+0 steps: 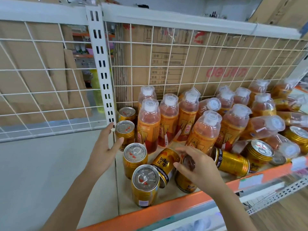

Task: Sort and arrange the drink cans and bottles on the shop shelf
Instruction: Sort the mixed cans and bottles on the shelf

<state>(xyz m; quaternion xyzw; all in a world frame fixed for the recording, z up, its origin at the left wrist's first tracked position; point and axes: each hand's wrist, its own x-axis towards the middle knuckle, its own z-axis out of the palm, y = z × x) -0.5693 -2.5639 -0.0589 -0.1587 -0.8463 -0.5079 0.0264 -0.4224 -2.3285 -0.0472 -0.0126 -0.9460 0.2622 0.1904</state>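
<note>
Right hand (pixel 198 165) is curled over the top of a gold metal drink can (pixel 183 183) near the front of the beige shop shelf with the orange front edge (pixel 166 209), gripping it from above. Left hand (pixel 104 150) is spread and relaxed, holding nothing, its thumb against an upright gold can with a silver lid (pixel 125 133) at the shelf's left end. Between the hands lies a tipped gold Red Bull can (pixel 164 164), its long axis running front to back and slanting right. It lies just beside the right hand, which looks the nearer one to stand it up.
</note>
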